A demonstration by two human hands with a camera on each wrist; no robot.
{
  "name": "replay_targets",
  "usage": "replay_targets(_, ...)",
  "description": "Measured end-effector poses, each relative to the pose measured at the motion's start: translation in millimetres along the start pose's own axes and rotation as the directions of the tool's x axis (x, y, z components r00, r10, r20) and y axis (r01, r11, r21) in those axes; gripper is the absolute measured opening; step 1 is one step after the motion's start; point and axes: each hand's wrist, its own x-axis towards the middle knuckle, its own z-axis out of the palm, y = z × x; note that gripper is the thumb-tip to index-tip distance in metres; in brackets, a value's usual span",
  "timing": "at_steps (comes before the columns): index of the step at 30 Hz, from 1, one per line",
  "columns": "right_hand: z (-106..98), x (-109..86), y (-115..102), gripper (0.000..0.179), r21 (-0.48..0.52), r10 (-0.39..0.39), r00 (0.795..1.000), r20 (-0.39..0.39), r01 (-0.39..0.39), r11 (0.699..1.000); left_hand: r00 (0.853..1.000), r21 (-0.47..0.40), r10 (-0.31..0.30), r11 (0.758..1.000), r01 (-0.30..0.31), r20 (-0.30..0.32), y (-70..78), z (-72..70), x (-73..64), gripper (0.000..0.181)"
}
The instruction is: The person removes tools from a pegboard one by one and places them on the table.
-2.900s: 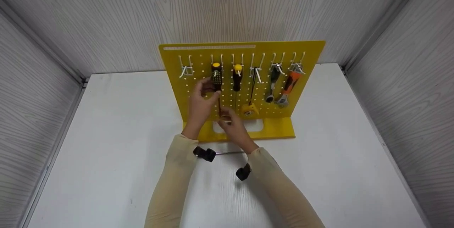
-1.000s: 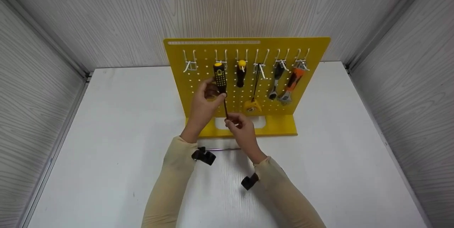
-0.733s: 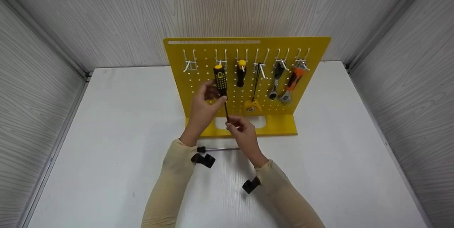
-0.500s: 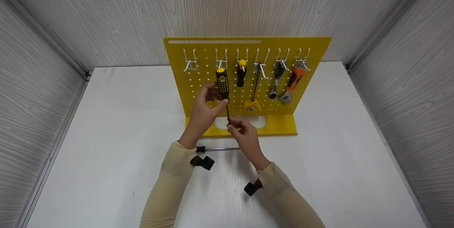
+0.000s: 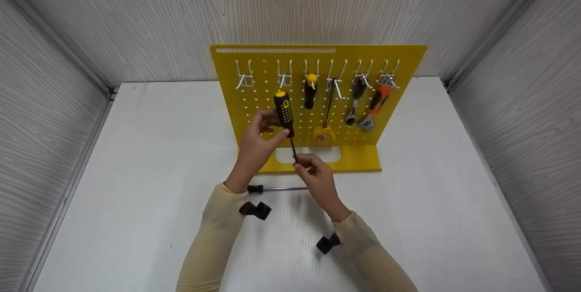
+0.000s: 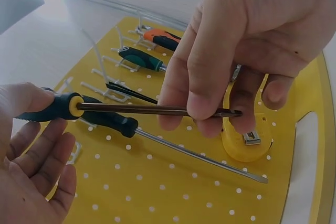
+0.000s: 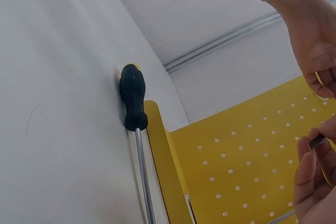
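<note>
In the head view, a black-and-yellow screwdriver (image 5: 284, 111) is tilted in front of the yellow pegboard (image 5: 399, 65), off the hooks. My left hand (image 5: 256, 146) pinches its handle low down between thumb and fingers. My right hand (image 5: 320, 184) pinches the shaft near its tip. The left wrist view shows the dark brown shaft (image 6: 136, 108) spanning both hands, its tip poking past the right fingertips. Behind it hangs a flat-blade screwdriver (image 6: 113, 123). In the right wrist view, another screwdriver (image 7: 133, 95) lies on the table beside the board's base, partly behind my hands in the head view.
White hooks (image 5: 245, 81) line the pegboard. A yellow tape measure (image 5: 323, 134) hangs by its black strap, with a dark-handled wrench (image 5: 356, 101) and an orange-handled adjustable wrench (image 5: 376, 103) to its right. The white table (image 5: 150, 169) meets panel walls at the back and sides.
The screwdriver has come off its hook and moved down, away from the board, its shaft slanting more to the right. Both hands have moved with it, keeping their grip.
</note>
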Motion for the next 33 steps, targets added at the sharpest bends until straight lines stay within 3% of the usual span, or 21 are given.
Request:
replay_targets(5, -8, -4.6, -6, 0.019, -0.036, 0.005, 1.0, -0.002, -0.005, 0.999, 0.999, 0.005, -0.014, 1.0, 0.014, 0.028, -4.5, -4.9, -5.3, 0.047)
replay_targets(14, -19, -9.7, 12, 0.019, -0.045, -0.036, 0.998, 0.045, 0.038, 0.998, 0.993, 0.04, -0.109, 0.993, 0.107, 0.047, -22.8, -17.7, -24.0, 0.05)
replay_targets(20, -25, -11.0, 20, 0.017, -0.064, 0.019, 0.997, 0.08, -0.014, 0.998, 0.981, 0.064, -0.187, 0.981, 0.183, 0.054, -37.1, -30.8, -38.9, 0.055)
replay_targets(27, -28, -15.9, 22, 0.016, -0.076, 0.059, 0.992, 0.112, -0.05, 0.996, 0.952, 0.085, -0.303, 0.95, 0.3, 0.033, -48.6, -45.2, -60.6, 0.059)
replay_targets(33, -30, -18.4, 25, 0.016, -0.09, 0.062, 0.989, 0.132, -0.05, 0.995, 0.946, 0.157, -0.322, 0.936, 0.315, 0.026, -57.1, -52.8, -74.4, 0.051)
